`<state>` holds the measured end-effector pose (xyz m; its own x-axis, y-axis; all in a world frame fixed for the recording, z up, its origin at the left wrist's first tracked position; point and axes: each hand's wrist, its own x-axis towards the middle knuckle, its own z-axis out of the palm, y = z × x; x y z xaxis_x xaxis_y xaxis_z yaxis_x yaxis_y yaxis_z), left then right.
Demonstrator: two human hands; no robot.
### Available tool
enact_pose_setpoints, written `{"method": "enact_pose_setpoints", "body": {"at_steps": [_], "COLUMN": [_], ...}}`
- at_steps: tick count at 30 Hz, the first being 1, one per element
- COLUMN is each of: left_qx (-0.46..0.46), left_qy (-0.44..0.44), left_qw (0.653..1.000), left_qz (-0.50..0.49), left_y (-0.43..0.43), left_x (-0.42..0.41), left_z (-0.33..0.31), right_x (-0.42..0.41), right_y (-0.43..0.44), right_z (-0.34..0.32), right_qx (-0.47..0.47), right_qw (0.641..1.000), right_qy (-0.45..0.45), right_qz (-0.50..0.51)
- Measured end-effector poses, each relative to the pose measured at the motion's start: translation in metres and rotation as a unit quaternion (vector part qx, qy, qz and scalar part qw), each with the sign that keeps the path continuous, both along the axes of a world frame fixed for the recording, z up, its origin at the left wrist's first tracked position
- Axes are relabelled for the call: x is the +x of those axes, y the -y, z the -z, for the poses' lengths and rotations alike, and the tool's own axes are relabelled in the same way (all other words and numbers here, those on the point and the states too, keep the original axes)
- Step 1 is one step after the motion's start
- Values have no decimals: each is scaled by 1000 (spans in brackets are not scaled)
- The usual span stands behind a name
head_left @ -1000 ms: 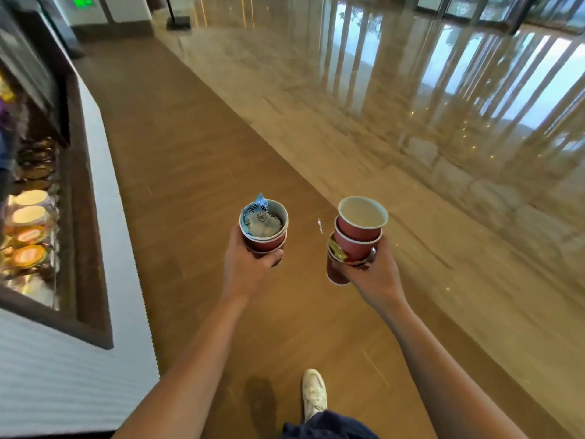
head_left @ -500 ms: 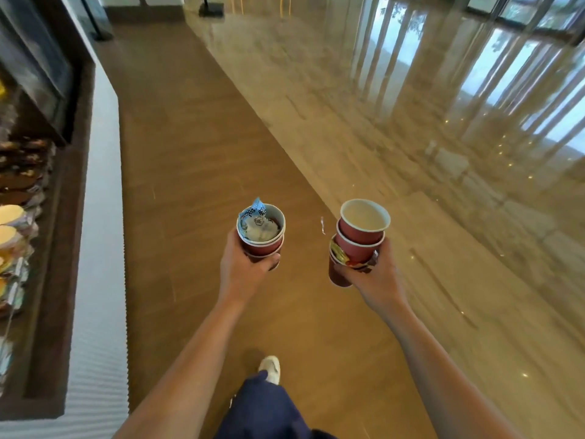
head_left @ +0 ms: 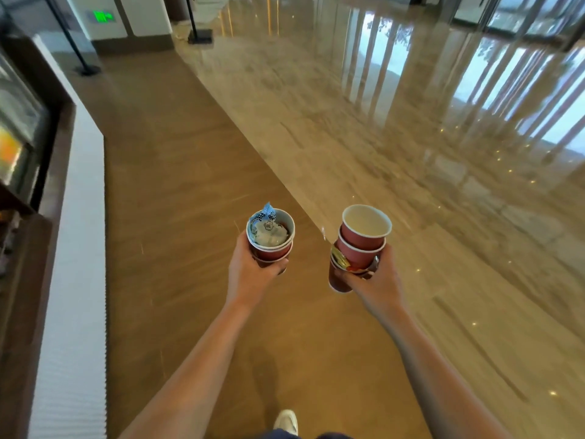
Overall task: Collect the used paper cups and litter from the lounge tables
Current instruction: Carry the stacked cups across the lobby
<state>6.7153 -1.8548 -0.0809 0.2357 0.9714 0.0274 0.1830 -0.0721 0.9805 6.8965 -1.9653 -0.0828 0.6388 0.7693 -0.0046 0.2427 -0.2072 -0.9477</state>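
Left hand (head_left: 253,274): cup stack (head_left: 270,240) upright; right hand (head_left: 376,280): cups (head_left: 361,245) tilted left.

White shoe (head_left: 286,422) cut off at bottom edge; display case (head_left: 19,147) blurred.

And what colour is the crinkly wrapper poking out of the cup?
Light blue with white, on the crinkly wrapper in the head view.

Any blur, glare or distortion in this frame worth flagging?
Head view: floor and display case smeared by motion blur; window glare streaks the polished marble; wide-angle bending at the edges; both hands' red cup stacks stay fairly sharp.
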Motion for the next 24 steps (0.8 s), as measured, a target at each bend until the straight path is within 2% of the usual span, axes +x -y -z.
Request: {"method": "enact_pose_setpoints", "body": {"at_steps": [9,24], "left_qx": [-9,-6], "left_qy": [-4,-7], "left_qw": [1000,1000], "left_qz": [6,-20], "left_y": [-134,-360], "left_x": [71,255], "left_z": [2,-4], "right_x": [68,257], "right_y": [-134,-364], "right_z": [0,-4], "right_qx": [8,6], "right_qw": [1000,999], "right_qy": [0,-3], "right_qz": [1,-34]}}
